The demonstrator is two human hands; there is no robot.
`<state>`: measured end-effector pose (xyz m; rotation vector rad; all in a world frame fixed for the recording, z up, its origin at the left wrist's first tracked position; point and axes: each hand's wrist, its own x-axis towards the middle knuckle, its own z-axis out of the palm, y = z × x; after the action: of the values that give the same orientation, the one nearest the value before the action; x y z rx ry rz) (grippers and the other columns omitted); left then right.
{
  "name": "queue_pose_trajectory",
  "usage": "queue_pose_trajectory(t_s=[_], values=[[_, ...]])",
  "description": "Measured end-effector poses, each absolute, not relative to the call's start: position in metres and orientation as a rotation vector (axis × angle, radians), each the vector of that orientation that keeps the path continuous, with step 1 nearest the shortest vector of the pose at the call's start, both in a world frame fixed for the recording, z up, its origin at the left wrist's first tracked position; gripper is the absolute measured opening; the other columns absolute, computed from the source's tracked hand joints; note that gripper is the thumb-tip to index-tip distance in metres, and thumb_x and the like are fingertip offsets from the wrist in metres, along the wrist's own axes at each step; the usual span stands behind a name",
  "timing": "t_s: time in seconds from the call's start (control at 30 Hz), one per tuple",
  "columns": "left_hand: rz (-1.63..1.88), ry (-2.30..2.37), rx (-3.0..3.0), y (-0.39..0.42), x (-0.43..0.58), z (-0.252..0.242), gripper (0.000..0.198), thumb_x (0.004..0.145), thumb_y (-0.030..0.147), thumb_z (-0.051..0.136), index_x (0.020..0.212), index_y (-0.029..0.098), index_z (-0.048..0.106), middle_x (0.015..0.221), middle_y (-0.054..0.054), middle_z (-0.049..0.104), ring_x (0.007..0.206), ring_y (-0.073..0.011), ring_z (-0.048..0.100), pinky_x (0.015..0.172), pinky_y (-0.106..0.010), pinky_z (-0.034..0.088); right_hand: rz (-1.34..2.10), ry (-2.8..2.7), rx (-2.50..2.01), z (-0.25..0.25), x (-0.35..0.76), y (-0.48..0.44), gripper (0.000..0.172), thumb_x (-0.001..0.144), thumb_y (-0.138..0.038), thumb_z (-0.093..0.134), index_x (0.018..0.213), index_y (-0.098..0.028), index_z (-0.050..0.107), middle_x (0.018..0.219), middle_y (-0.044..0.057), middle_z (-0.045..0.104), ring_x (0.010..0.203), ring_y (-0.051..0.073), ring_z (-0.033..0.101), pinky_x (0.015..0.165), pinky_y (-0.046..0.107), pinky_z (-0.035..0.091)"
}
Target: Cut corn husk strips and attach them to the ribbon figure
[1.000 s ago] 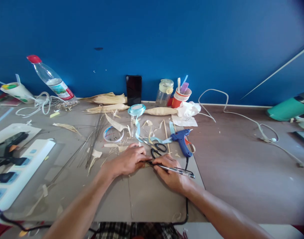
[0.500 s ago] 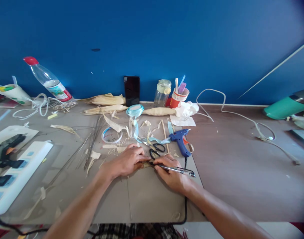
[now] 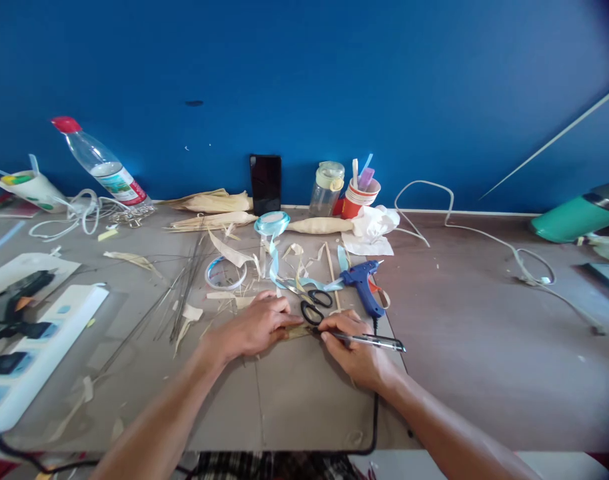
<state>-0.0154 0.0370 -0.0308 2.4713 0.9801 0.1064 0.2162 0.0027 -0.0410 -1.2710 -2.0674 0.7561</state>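
Note:
My right hand (image 3: 353, 348) is closed around a clear pen (image 3: 379, 341) with dark ends, its tip at a small pale husk strip (image 3: 298, 332) on the table. From the other side, the stretched index finger and thumb of my left hand (image 3: 260, 325) hold the strip's left end down. Part of the strip is hidden under the fingers. Just beyond my fingertips lie scissors with black handles (image 3: 312, 312), their blades among ribbon and scraps. A blue glue gun (image 3: 364, 283) rests on its side beyond my right hand.
Thin wires (image 3: 184, 293), a tape roll (image 3: 225, 273) and a light blue ribbon spool (image 3: 272, 223) lie beyond my left hand. A white power strip (image 3: 79, 327) is at left. Along the wall stand a phone (image 3: 265, 183), a jar (image 3: 327, 190) and paper cups (image 3: 359, 200).
The pen and my right hand have shifted slightly right along the strip, showing more of it. My left hand stays in place; the whole view has moved a little.

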Motion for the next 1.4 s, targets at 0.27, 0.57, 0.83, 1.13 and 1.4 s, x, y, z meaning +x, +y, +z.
queue_pose_trajectory(t_s=[0.27,0.57,0.83,1.13,1.4], values=[[0.073,0.979,2.467,0.037,-0.015,-0.028,0.032,0.089,0.026,0.051,0.119,0.029,0.060,0.096,-0.003,0.056,0.095,-0.0187,0.050,0.095,-0.036,0.031,0.728,-2.020,-1.327,-0.038,0.222,0.005,0.011,0.077,-0.017,0.052,0.076,-0.021,0.061,0.071,0.004,0.065,0.078,0.022,0.058,0.068,0.033,0.046],[0.113,0.957,2.451,0.038,-0.017,-0.034,0.032,0.089,0.027,0.052,0.119,0.030,0.060,0.095,-0.003,0.056,0.095,-0.0189,0.050,0.096,-0.037,0.029,0.814,-2.019,-1.211,-0.041,0.213,0.005,0.011,0.079,-0.018,0.054,0.083,-0.021,0.065,0.074,0.004,0.066,0.076,0.020,0.059,0.069,0.031,0.046],[0.138,0.941,2.447,0.037,-0.016,-0.030,0.023,0.089,0.027,0.050,0.109,0.027,0.064,0.092,-0.003,0.056,0.092,-0.0183,0.050,0.095,-0.037,0.030,0.836,-2.073,-1.145,-0.051,0.202,0.010,0.013,0.081,-0.019,0.055,0.088,-0.023,0.065,0.082,0.004,0.070,0.081,0.020,0.059,0.075,0.034,0.046],[0.151,0.941,2.444,0.038,-0.016,-0.032,0.024,0.089,0.026,0.051,0.110,0.028,0.063,0.092,-0.002,0.056,0.092,-0.0183,0.051,0.094,-0.037,0.031,0.801,-2.085,-1.122,-0.048,0.199,0.010,0.015,0.079,-0.015,0.055,0.085,-0.022,0.066,0.081,0.004,0.070,0.078,0.020,0.060,0.073,0.035,0.047],[0.163,0.931,2.455,0.038,-0.016,-0.031,0.023,0.090,0.028,0.049,0.108,0.027,0.064,0.090,-0.002,0.056,0.090,-0.0181,0.051,0.093,-0.036,0.031,0.831,-2.091,-1.138,-0.049,0.199,0.011,0.015,0.080,-0.015,0.055,0.087,-0.022,0.066,0.083,0.003,0.070,0.079,0.020,0.059,0.074,0.034,0.046]])
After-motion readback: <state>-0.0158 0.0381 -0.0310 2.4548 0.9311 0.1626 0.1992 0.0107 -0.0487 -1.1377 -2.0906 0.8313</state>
